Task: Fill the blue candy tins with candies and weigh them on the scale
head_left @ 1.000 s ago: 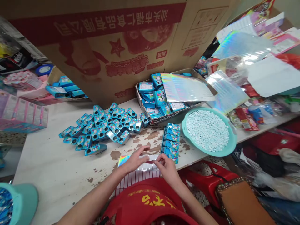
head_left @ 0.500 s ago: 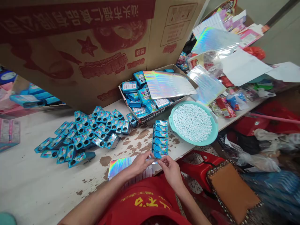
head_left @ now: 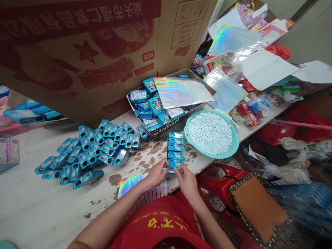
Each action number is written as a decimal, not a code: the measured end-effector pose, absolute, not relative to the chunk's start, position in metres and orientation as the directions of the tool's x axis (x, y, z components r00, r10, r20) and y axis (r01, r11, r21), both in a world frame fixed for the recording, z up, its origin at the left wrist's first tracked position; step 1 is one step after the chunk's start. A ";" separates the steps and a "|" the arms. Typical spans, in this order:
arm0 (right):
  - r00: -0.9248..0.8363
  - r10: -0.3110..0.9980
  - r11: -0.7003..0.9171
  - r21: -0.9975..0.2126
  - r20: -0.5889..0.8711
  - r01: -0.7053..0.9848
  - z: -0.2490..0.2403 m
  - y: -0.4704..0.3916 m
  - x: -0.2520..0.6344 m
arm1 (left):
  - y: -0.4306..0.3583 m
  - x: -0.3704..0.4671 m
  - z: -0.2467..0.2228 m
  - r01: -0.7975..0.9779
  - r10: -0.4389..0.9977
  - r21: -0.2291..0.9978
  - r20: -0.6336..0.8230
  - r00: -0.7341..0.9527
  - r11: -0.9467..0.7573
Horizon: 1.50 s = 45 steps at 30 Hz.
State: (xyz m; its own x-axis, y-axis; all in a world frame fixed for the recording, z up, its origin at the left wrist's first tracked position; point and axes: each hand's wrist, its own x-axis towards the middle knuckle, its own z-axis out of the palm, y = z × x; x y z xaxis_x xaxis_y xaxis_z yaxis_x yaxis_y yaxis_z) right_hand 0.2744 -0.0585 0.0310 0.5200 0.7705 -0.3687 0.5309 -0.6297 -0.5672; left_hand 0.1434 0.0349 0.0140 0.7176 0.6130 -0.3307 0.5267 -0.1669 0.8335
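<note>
My left hand (head_left: 157, 174) and my right hand (head_left: 187, 180) are pinched at the two ends of a narrow sticker strip (head_left: 170, 171). The strip lies over or right against the nearest box of a row of small blue candy boxes (head_left: 175, 147); the fingers partly cover that box, so I cannot tell whether it is stuck down. The boxes stand side by side, narrow printed ends up. Left of my wrist lies a sheet of shiny rainbow-silver stickers (head_left: 129, 185), partly under my forearm. A green basin (head_left: 187, 136) full of small pale tablets (head_left: 210, 133) stands to the right of the row.
Many loose blue boxes (head_left: 90, 157) with round holes stand on the left. Behind, an open carton (head_left: 166, 129) holds more, with a silver sheet (head_left: 181, 91) on top. A large cardboard box (head_left: 103, 90) blocks the back. A red stool (head_left: 218, 180) stands at right.
Both hands have moved slightly forward with the strip, from just short of the row onto its nearest box. The whole view has shifted a little.
</note>
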 end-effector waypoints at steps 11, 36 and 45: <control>0.489 0.783 -0.621 -0.455 -0.383 0.638 0.035 -0.053 0.279 | 0.036 0.144 0.016 0.531 0.587 0.834 -0.359 0.725 -0.146; 0.702 0.686 -0.580 -0.726 -0.192 0.370 -0.020 -0.073 0.280 | -0.021 0.135 -0.025 0.561 0.607 0.814 -0.371 0.703 -0.152; 0.699 0.695 -0.535 -0.770 -0.167 0.349 -0.035 -0.078 0.285 | -0.028 0.135 -0.044 0.588 0.572 0.802 -0.436 0.695 -0.103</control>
